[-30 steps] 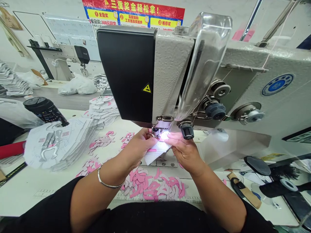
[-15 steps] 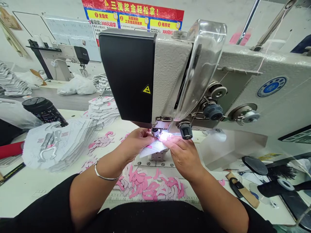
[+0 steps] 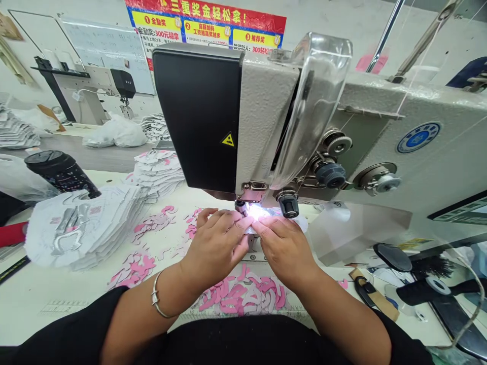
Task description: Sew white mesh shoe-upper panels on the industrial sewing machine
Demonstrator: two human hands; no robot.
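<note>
The sewing machine (image 3: 268,111) stands before me, its lamp lighting the needle area brightly. Under the needle lies a white textured fabric piece (image 3: 250,230), mostly covered by my fingers and washed out by glare. My left hand (image 3: 216,243) grips the near left edge, fingers bent over it and thumb below. From the right, my right hand (image 3: 285,248) is closed on the same piece, its fingertips close to those of the left. Just below the hands, a heap of pink and white curved cut pieces (image 3: 243,294) lies on the table.
At left are a stack of white fabric panels (image 3: 91,225) and a black bottle (image 3: 63,170). Smaller piles of pink pieces (image 3: 133,268) lie left of my hands. Right of the machine base are a black brush (image 3: 433,266) and a tan-handled tool (image 3: 375,294).
The fabric has turned, and its corner no longer sticks out toward me; more white shows beyond my right hand. My left hand has shifted its hold, fingers now laid over the piece.
</note>
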